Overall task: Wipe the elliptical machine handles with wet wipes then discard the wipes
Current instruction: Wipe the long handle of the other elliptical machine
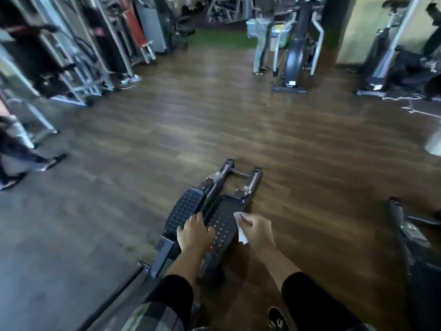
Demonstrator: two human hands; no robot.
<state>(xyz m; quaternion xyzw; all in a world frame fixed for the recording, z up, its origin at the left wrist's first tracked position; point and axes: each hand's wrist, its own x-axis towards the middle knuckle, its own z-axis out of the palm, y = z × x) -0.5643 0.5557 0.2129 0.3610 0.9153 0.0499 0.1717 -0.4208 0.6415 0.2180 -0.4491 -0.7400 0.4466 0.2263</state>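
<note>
Blurred gym, seen from the head cam w/ a wood floor [214, 111] across mid frame. Upper left: weight machines [59, 56]. Lower centre: black elliptical pedals [183, 211]. Left hand [194, 232] lies over them, fingers loosely spread, grasping nothing. Just right of it, right hand [257, 231] pinches a white wet wipe [239, 229]. Upper right: another elliptical [296, 56].

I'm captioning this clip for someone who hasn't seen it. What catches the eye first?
Low in the middle, two bare hands reach over the black studded pedals of an elliptical machine: the right hand pinches a white wipe, while the left hand hangs loosely curled and holds nothing. Around them spreads a brown wooden floor ringed by blurred gym machines.
</note>
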